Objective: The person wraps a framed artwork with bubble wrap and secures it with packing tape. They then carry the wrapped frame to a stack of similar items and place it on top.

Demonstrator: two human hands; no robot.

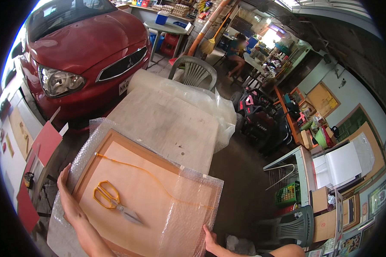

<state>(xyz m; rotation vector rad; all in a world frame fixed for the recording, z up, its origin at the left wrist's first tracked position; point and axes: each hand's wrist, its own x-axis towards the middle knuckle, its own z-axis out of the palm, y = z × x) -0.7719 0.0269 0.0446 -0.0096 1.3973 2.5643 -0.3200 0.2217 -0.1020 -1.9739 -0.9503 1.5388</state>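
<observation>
In front of me a wooden picture frame [146,199] lies back side up on the table, with a yellow cord [138,167] strung across it. Bubble wrap [182,222] spreads under the frame and folds over its right part. Yellow-handled scissors [125,211] rest on the bare backing, blades pointing right and toward me. My left hand [68,192] grips the wrapped left edge, its fingers partly hidden at the side. At the near right corner my right hand [211,240] holds the wrapped edge, thumb on top and the other fingers out of sight.
Beyond the frame the worn table [167,118] carries clear plastic sheeting [193,103]. Past it stand a plastic chair [195,70] and a red car [85,47]. Another chair [294,227] and a cluttered bench are at right. A person [236,53] sits far back.
</observation>
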